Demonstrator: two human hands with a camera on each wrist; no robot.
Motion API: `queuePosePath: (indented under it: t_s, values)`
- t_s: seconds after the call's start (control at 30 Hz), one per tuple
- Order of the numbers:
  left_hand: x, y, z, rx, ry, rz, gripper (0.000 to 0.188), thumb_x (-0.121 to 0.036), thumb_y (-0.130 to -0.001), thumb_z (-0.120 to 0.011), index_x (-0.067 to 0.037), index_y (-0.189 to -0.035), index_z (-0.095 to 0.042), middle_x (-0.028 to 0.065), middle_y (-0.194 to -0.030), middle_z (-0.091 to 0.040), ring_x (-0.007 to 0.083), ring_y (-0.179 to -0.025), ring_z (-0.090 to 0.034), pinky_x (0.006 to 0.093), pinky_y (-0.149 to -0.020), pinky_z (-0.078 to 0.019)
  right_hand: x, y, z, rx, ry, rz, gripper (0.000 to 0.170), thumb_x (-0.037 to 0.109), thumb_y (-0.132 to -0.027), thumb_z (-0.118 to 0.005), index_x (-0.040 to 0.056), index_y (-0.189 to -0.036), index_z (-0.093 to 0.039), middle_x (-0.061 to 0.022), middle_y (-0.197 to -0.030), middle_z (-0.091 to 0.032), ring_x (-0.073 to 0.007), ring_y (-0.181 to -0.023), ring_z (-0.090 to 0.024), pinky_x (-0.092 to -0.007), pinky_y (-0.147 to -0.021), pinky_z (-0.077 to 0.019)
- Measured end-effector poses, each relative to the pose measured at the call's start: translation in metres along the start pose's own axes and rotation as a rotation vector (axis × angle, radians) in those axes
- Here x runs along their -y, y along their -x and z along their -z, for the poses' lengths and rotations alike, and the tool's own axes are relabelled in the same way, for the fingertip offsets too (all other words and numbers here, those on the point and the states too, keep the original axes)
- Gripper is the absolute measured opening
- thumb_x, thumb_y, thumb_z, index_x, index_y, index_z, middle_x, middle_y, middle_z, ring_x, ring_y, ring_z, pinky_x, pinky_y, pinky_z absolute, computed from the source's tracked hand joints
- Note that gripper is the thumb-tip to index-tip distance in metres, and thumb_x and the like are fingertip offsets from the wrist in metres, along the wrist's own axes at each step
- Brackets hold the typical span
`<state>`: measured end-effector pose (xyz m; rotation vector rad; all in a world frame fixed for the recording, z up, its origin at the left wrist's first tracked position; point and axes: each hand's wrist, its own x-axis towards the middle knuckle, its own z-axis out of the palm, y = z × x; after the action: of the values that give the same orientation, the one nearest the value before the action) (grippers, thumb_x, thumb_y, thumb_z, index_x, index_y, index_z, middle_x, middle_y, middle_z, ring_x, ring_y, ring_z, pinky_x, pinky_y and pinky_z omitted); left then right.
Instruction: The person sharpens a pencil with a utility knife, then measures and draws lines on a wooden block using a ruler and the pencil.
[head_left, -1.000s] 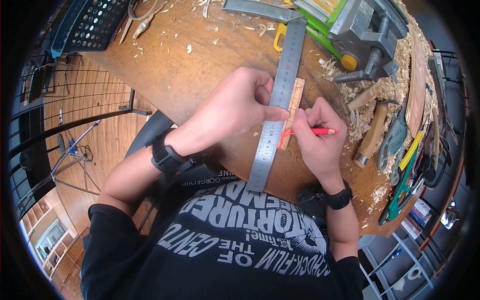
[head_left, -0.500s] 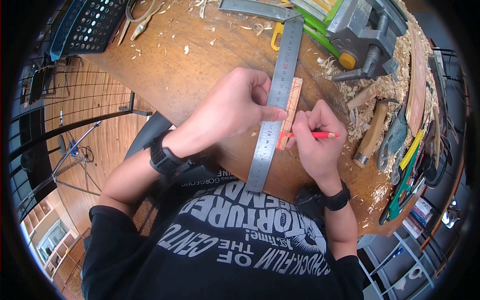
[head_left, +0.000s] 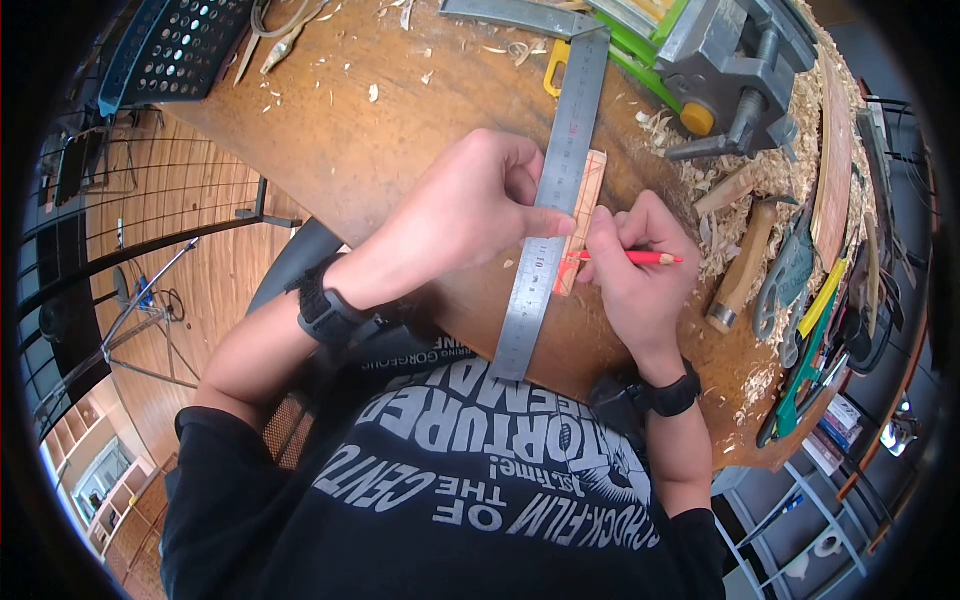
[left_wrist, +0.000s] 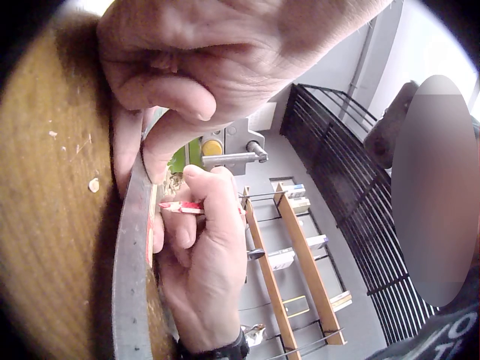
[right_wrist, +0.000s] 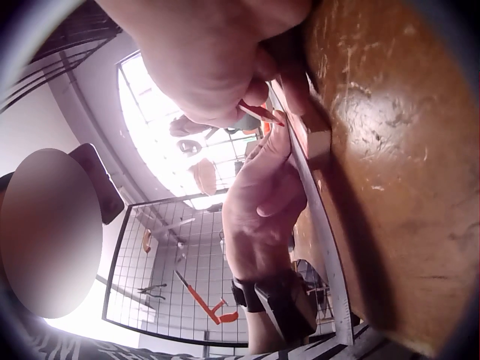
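Note:
A long steel ruler (head_left: 572, 150) lies lengthwise in front of the person, against a short wooden strip (head_left: 590, 190) marked with lines and a red patch at its near end. My left hand (head_left: 475, 205) grips the ruler, thumb on its face and fingers bent at its left edge. My right hand (head_left: 648, 275) pinches a red pencil (head_left: 642, 258) between thumb and fingers. In the left wrist view the tip of the pencil (left_wrist: 180, 205) is close to the ruler's (left_wrist: 131, 262) edge. The right wrist view shows the strip's end (right_wrist: 319, 144) beside the ruler, its pencil tip partly hidden.
A metal vise (head_left: 735, 80) stands at the back right amid wood shavings (head_left: 715, 185). A wooden-handled tool (head_left: 745, 265) and several other hand tools lie along the right. At the back left is a perforated basket (head_left: 180, 55). A metal bar (head_left: 510, 17) lies beyond the ruler.
The right hand and pencil shift slightly toward the person, then a little away along the wooden strip. The left hand stays in place on the ruler.

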<state>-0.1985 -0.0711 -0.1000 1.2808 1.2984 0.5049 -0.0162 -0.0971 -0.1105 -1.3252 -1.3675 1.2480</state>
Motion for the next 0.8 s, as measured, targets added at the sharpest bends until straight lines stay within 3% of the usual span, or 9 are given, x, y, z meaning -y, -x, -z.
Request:
queuePosePath:
  t_s: [0.07,0.17,0.3,0.8]
  values:
    - [-0.0031,0.0008,0.0011,0.008,-0.005,0.020,0.021,-0.014,-0.078,-0.078,-0.002,-0.082,-0.061,-0.0022,-0.063,-0.060,0.0012,-0.050,-0.047,0.0193,-0.040,-0.0322,-0.0048,-0.0005,0.0006,0.029,0.054,0.030,0.033,0.001,-0.084,-0.064,0.0040,-0.062,-0.040,0.0037,-0.053,-0.041,-0.0016,-0.049,-0.039,-0.0234,-0.044,-0.0299]
    - [-0.0015,0.0002,0.0012,0.010,-0.010,0.019,0.021,-0.014,-0.078,-0.078,-0.002,-0.081,-0.061,-0.0025,-0.063,-0.059,0.0011,-0.050,-0.047,0.0194,-0.040,-0.0320,-0.0062,-0.0005,-0.0001,0.027,0.054,0.039,0.033,0.000,-0.083,-0.064,0.0035,-0.062,-0.039,0.0030,-0.052,-0.039,-0.0026,-0.051,-0.034,-0.0253,-0.044,-0.0276]
    - [0.0057,-0.0016,-0.0011,-0.012,0.002,-0.047,0.022,-0.014,-0.078,-0.078,-0.001,-0.081,-0.061,-0.0029,-0.062,-0.058,0.0009,-0.050,-0.046,0.0195,-0.041,-0.0324,-0.0056,0.0002,0.0007,0.042,0.084,0.044,0.033,0.000,-0.082,-0.064,0.0037,-0.062,-0.039,0.0027,-0.052,-0.039,-0.0025,-0.050,-0.035,-0.0250,-0.044,-0.0286]
    - [-0.0017,0.0005,0.0004,-0.003,0.002,0.003,0.023,-0.017,-0.078,-0.079,-0.001,-0.080,-0.062,-0.0025,-0.062,-0.058,0.0015,-0.047,-0.046,0.0192,-0.038,-0.0317,-0.0061,-0.0005,0.0010,0.060,0.114,0.089,0.031,0.000,-0.081,-0.065,0.0037,-0.062,-0.041,0.0015,-0.050,-0.042,-0.0031,-0.048,-0.038,-0.0255,-0.043,-0.0313]
